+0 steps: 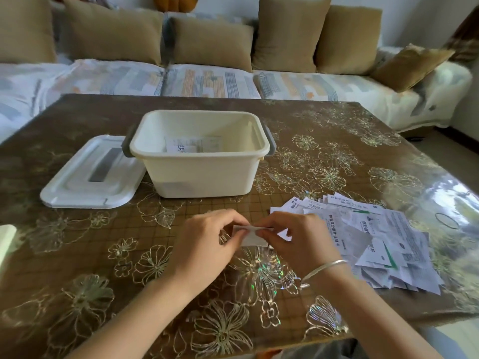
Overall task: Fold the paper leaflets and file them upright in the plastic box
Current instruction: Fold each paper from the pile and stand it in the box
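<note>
Both hands near table's front edge: left hand (pixel 207 237) and right hand (pixel 300 239) pinch one small leaflet (pixel 252 235) together, mid-fold. Risks: crooked crease; sleeve or wrist scattering loose pile (pixel 375 239) at right edge; folded leaflet toppling flat in nearly empty box (pixel 199 151) at centre.

left hand (pixel 204 244) and right hand (pixel 303 244) on a perhaps-folded leaflet (pixel 253 237)
</note>
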A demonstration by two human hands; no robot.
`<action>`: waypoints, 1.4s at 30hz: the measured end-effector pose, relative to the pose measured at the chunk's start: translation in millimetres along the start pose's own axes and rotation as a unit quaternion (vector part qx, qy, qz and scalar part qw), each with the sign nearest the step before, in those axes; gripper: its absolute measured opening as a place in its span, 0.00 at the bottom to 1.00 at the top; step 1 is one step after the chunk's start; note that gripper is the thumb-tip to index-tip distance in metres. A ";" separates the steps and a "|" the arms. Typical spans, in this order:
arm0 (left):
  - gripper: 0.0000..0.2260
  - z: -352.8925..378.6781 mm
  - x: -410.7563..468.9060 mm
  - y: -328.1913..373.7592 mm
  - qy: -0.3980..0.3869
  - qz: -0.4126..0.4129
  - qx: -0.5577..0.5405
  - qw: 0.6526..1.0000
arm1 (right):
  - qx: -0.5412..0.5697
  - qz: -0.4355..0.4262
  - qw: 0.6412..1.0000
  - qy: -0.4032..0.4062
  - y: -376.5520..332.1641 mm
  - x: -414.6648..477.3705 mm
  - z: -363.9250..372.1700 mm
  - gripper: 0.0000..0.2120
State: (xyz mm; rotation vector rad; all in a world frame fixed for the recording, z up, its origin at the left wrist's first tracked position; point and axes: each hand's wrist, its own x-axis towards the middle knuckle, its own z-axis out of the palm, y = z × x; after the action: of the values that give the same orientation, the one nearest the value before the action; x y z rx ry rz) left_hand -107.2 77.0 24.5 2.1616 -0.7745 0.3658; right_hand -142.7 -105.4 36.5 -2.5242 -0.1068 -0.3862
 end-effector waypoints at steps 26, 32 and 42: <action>0.06 -107.5 149.2 -116.9 0.086 -0.081 0.163 0.980 | -0.205 -0.088 0.956 -0.191 -76.7 267.2 67.5 0.05; 0.07 -107.5 149.0 -119.1 0.091 -0.088 0.144 0.981 | -0.260 -0.142 0.932 -0.211 -80.8 267.9 85.6 0.06; 0.07 -107.0 147.9 -120.0 0.095 -0.092 0.123 0.983 | -0.253 -0.133 0.924 -0.254 -82.6 269.2 96.9 0.05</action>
State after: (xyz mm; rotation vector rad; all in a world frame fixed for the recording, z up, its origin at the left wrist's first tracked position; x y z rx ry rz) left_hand 82.8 158.4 94.9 2.3638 -0.4362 0.5874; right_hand 125.5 15.1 83.8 -3.0775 -0.6267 0.1835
